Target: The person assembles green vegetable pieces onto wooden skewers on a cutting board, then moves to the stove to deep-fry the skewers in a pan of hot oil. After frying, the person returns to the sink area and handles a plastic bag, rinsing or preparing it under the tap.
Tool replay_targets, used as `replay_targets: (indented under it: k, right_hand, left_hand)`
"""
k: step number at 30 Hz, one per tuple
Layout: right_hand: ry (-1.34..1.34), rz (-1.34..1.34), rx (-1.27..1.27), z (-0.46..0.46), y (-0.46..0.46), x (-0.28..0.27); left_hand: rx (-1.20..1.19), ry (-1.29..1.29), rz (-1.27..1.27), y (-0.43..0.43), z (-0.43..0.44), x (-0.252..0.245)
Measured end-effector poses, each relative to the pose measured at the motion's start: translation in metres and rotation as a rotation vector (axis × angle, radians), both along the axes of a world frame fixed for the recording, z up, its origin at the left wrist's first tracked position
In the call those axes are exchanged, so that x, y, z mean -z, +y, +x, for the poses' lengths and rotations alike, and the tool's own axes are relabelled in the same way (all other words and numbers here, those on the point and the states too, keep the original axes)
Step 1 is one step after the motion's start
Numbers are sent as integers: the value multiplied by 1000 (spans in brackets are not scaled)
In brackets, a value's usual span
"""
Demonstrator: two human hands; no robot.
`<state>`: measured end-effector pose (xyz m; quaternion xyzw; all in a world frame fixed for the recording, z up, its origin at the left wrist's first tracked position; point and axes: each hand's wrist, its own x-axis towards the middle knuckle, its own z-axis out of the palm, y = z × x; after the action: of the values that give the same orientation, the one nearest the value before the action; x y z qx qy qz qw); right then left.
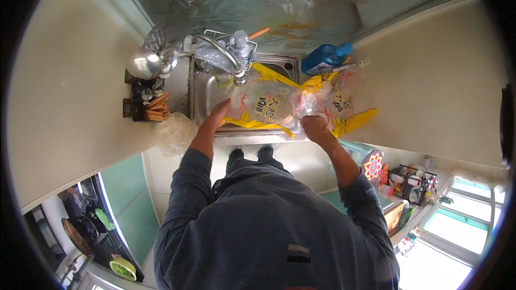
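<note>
Over the steel sink [205, 92] lies a clear plastic bag [250, 96] with yellow edges and printed writing. My left hand [219, 114] is at its left edge, near the sink's front rim; whether the fingers grip the plastic cannot be told. My right hand [316, 127] is closed on bunched plastic at the right side of the sink. To the right of that hand spreads a second, similar printed plastic piece [342, 92]; whether both are one bag cannot be told. The curved metal faucet [225, 54] hangs over the bag's upper left part.
A blue bottle [320, 62] stands behind the sink at right. A wire rack with a grey cloth [238, 50] is behind the faucet. Ladles [147, 62], a holder with wooden-coloured chopsticks [157, 108] and a pale plastic bag [175, 133] are at left. Cabinet panels flank both sides.
</note>
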<state>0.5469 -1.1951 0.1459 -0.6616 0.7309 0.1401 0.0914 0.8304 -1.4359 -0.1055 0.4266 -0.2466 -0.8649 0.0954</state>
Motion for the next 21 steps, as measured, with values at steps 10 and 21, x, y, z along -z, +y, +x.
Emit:
replay_targets:
  k: [10,21]
  right_hand:
    - [-544,-269,659,-37,35,-2]
    - [-886,-271,834,-5,-2,52]
  left_hand:
    - [423,-1193,-1621,-31,-3,-16]
    - [974,-571,-1574,40,-38,-65]
